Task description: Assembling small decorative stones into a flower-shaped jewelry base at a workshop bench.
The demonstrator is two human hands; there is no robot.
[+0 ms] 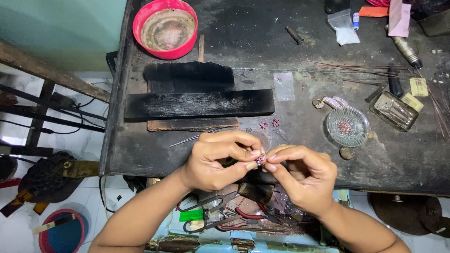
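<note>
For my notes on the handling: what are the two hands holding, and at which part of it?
Both hands pinch one small jewelled piece. The left hand grips its left end between thumb and fingers, and the right hand grips its right end with the fingertips.

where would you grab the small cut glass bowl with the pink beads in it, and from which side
Take the small cut glass bowl by its rim, coming straight down from above. It sits upright and open on the dark scorched workbench, and its low, ribbed wall offers little to pinch. The near side looks freest; a clear rectangular tray crowds its right.
</note>
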